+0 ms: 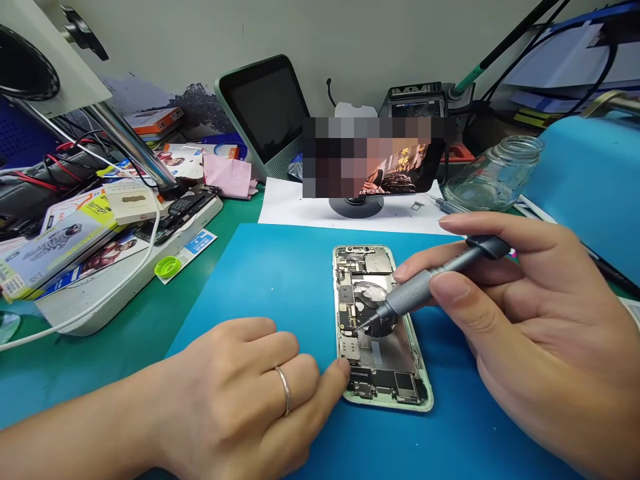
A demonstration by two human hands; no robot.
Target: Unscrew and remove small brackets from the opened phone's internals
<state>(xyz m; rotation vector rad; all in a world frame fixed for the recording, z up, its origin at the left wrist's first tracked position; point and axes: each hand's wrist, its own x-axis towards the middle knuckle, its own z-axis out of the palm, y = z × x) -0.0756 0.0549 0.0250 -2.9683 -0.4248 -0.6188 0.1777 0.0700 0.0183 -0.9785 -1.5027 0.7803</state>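
Note:
An opened phone lies on a blue mat, its pale green frame around bare inner parts. Circuit boards run down its left side, and a round dark coil sits near the middle. My right hand is closed around a grey precision screwdriver, which slants down to the left. The screwdriver's tip is at the board on the phone's left side; whether it sits in a screw is too small to tell. My left hand, fingers curled, presses one fingertip against the phone's lower left edge. Its palm is hidden.
Behind the mat, a small screen stands on white paper. A glass jar leans at right. Boxes, a white cable and a microscope stand crowd the left. A green cap lies near the mat.

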